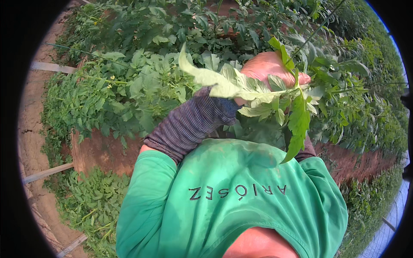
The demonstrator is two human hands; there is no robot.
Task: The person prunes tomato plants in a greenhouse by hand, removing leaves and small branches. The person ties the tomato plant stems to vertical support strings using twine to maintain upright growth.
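My left hand (266,69) is stretched out at the upper middle, against a leafy tomato shoot (295,93). Leaves of the shoot cover part of the hand, and a fingertip shows just past the stem. Whether the fingers grip the stem cannot be told. A pale, blurred leaf (222,85) hangs across my left wrist, above a striped sleeve (193,122). Of my right arm only a bit of dark sleeve (307,150) shows; the right hand is hidden behind the foliage. A taut green string (317,30) slants down to the shoot.
Dense tomato plants (129,87) with a few yellow flowers stretch across in front of me. Bare soil (103,151) lies between rows. Wooden stakes (48,173) jut in at left beside a dirt path (32,116). Another thin string (87,51) crosses the upper left.
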